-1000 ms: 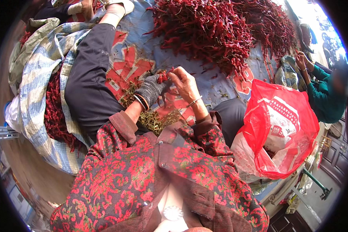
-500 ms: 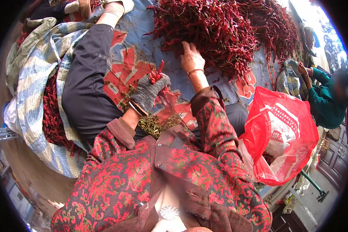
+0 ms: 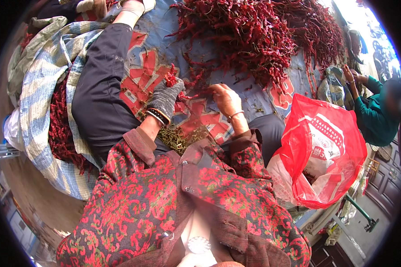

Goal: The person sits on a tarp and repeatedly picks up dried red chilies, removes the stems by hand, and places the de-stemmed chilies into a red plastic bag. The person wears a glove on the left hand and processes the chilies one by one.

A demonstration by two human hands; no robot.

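Note:
In a grey knitted glove, my left hand (image 3: 164, 99) is closed around a small bunch of dried red chillies (image 3: 170, 79), which stick out past its fingers. Bare and wearing a bracelet, my right hand (image 3: 227, 100) is just to the right, fingers curled in a pinch. Red chilli shows at its fingertips, though its stem end is too small to make out. Beyond both hands rises a big heap of dried red chillies (image 3: 245, 40), with loose ones trailing toward me. Green-brown stems (image 3: 179, 139) lie gathered below my left hand.
A blue and red printed sheet (image 3: 145, 73) lies under everything. At left, a striped woven sack (image 3: 35, 120) holds more chillies (image 3: 62, 129). A red plastic bag (image 3: 294, 147) stands open at right. Past it, a person in green (image 3: 375, 111) works beside another sack (image 3: 334, 86).
My right hand has drawn back from the heap toward my left hand, and loose chillies now trail from the heap. My left hand has shifted slightly left, still holding its bunch.

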